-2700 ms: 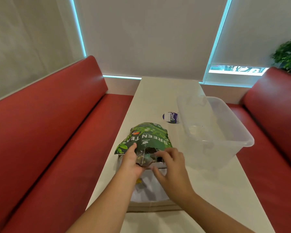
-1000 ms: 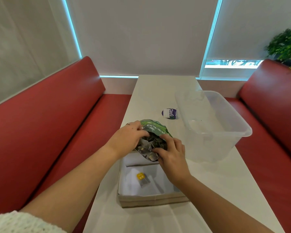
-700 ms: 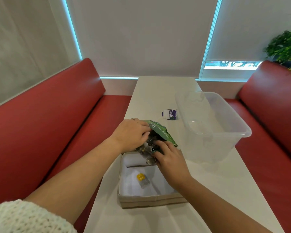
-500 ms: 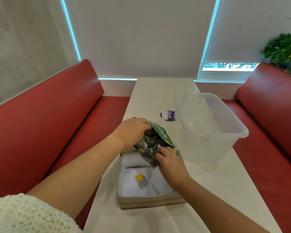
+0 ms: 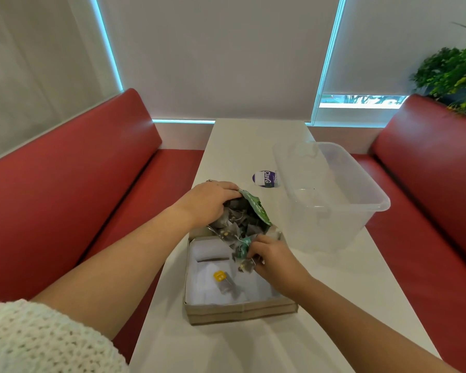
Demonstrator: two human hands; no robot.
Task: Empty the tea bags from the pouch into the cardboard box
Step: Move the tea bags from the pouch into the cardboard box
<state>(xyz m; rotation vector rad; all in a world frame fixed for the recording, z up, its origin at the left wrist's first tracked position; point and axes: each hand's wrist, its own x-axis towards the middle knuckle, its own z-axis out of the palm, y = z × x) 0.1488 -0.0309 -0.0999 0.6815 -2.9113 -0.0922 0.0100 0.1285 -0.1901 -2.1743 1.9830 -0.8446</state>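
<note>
One clear tub [image 5: 324,230] flanks the cardboard box [image 5: 240,310] — left hand [image 5: 207,203] clutches the pouch [image 5: 256,211] (right hand [image 5: 275,258] pinches tea bags [image 5: 234,224]).

The left hand [image 5: 207,203] covers most of the pouch [image 5: 256,208], so its print cannot be read. The right hand [image 5: 275,261] has its fingertips buried among the tea bags [image 5: 234,224], which hide the far wall of the cardboard box [image 5: 240,310]. The plant [image 5: 452,74] at two o'clock and the sleeve [image 5: 46,340] at seven o'clock run off the edge.
</note>
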